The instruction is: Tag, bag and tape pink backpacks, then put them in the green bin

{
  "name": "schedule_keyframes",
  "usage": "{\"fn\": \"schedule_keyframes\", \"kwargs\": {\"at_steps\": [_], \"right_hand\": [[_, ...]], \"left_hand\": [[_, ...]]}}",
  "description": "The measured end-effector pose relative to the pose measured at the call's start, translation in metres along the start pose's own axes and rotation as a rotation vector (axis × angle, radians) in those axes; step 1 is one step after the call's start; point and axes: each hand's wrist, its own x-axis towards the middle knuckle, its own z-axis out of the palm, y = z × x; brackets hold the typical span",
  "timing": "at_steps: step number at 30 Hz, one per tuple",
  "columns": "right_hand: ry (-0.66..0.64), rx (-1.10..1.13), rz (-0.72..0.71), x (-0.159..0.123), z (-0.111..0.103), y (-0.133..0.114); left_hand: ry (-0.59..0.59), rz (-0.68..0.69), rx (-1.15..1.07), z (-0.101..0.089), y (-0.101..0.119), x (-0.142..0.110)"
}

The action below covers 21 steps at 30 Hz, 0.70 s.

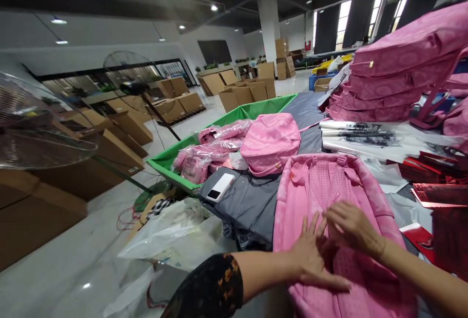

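A pink backpack (292, 201) lies with its padded back and shoulder straps facing up, right in front of me. My left hand (316, 257) presses on its lower middle, fingers spread and thumb stretched to the right. Just above and to the right, my right hand (353, 228) is bent over the straps with its fingers drawn together. Whatever lies between those fingertips is hidden and slightly blurred. Another pink backpack (270, 142) rests just beyond, front side up.
Plastic-wrapped pink bags fill a green bin (161, 164). A white phone-like device (221, 187) lies on the dark table cover (248, 201). Stacked pink backpacks (395, 74), printed plastic bags (365, 135) and red shiny packets (438, 193) occupy the right. A fan (36, 123) stands left.
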Motion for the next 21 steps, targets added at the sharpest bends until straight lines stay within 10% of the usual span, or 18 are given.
{"fn": "schedule_keyframes", "kwargs": {"at_steps": [5, 15, 21], "right_hand": [[0.061, -0.222, 0.433, -0.007, 0.037, 0.059], [0.079, -0.223, 0.518, -0.033, 0.067, 0.063], [0.227, -0.142, 0.543, -0.039, 0.065, 0.045]], "left_hand": [[-0.017, -0.066, -0.127, -0.017, 0.018, -0.026], [0.072, -0.006, 0.09, 0.037, -0.014, -0.029], [0.484, -0.166, 0.118, -0.029, -0.03, 0.047]]}}
